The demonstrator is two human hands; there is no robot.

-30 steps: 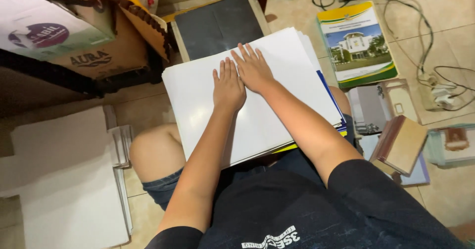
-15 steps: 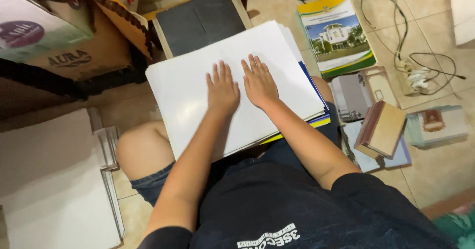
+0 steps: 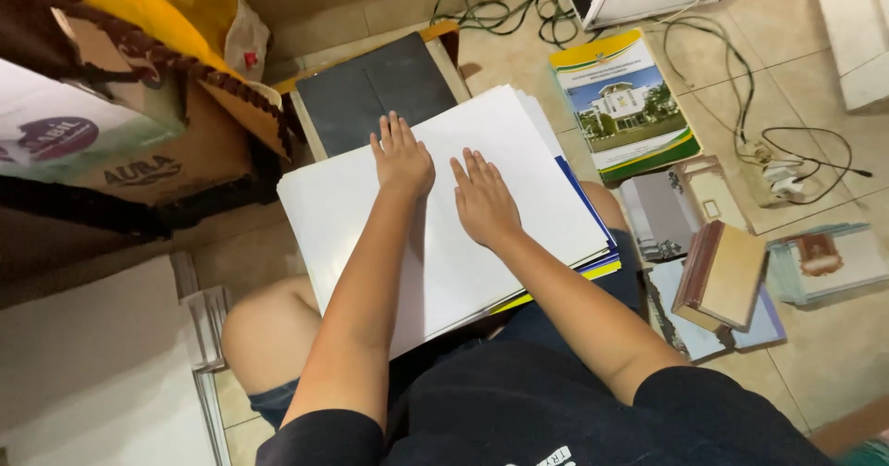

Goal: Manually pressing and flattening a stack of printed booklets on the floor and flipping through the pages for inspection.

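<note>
A large white sheet [image 3: 519, 165] lies on top of a stack of paper resting on my lap, with blue and yellow sheets showing at its right edge. My left hand [image 3: 402, 158] lies flat on the sheet near its far edge, fingers spread. Beside it, my right hand [image 3: 483, 202] presses palm down on the middle of the sheet. Neither hand holds anything. A dark board with a wooden frame [image 3: 375, 91] sits just beyond the stack.
Cardboard boxes [image 3: 120, 142] stand at the left. White boards [image 3: 93, 373] lie on the floor at lower left. A booklet with a building picture [image 3: 625, 105], a brown book [image 3: 722, 276], other booklets and cables [image 3: 741, 68] lie on the tiled floor at right.
My hands have slid slightly apart on the sheet, the left moving toward the far edge. The view has shifted, so the stack appears more to the right.
</note>
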